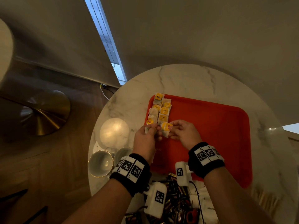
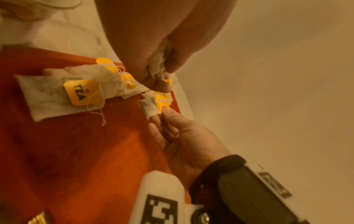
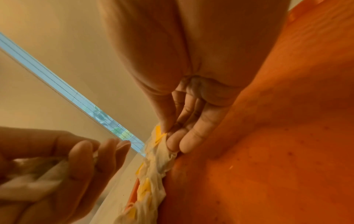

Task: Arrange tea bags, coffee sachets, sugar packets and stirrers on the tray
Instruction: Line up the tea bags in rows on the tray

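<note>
I am pinching a white paper tea bag with a yellow tag (image 1: 166, 129) in my right hand (image 1: 186, 135) over the red plastic tray's (image 1: 218, 135) left side, while my left hand (image 1: 145, 138) is gripping a second tea bag (image 2: 159, 63) near the rows of tea bags (image 1: 159, 110).

The tray (image 1: 218, 135) right of the tea bags (image 1: 159, 110) lies bare; cups (image 1: 101, 163), seemingly glass, crowd its left.
</note>
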`<state>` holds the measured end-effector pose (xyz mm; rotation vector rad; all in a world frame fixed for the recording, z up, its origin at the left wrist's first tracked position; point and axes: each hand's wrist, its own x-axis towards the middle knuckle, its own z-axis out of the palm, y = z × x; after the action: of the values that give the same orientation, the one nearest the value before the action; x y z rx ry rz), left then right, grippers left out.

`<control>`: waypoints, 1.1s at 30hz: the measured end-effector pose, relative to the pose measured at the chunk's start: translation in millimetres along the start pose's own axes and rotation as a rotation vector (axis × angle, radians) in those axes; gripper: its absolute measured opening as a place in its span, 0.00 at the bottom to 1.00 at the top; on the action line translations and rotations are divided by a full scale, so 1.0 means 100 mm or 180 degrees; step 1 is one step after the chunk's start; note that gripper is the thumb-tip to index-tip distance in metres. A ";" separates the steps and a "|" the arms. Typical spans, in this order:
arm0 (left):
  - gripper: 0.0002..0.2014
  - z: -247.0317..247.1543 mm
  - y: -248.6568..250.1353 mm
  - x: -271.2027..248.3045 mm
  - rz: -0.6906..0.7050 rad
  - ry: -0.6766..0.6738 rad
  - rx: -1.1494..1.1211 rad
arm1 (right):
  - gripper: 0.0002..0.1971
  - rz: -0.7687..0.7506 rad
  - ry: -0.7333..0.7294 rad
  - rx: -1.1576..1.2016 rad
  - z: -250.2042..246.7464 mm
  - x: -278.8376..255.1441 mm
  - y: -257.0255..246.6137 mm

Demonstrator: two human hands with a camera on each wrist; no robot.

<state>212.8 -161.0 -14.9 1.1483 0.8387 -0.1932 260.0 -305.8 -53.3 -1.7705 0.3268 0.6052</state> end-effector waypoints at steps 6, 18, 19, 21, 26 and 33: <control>0.08 -0.01 -0.01 0.02 0.0167 0.0135 0.0289 | 0.08 -0.0160 0.0078 -0.0443 0.09 0.06 0.02; 0.08 -0.03 0.39 -0.07 0.0859 0.0184 -0.0238 | 0.04 -0.0023 0.0094 0.0137 0.05 -0.02 0.03; 0.08 -0.04 0.41 -0.07 0.0891 0.0166 -0.0271 | 0.06 -0.0019 0.0106 0.0163 0.03 -0.02 0.04; 0.09 -0.05 0.43 -0.08 0.0927 0.0123 -0.0288 | 0.07 -0.0062 0.0064 0.0097 0.00 -0.02 0.04; 0.09 -0.06 0.44 -0.13 0.0918 0.0071 -0.0214 | 0.06 -0.0058 -0.0174 -0.0219 0.08 0.03 0.00; 0.08 -0.06 0.39 -0.19 0.0714 0.0036 -0.0156 | 0.08 -0.0284 0.0692 -0.1068 0.24 0.16 0.08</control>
<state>218.2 -144.4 25.7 1.1883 0.7146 0.0190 263.8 -284.2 -73.6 -2.1691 0.3057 0.4208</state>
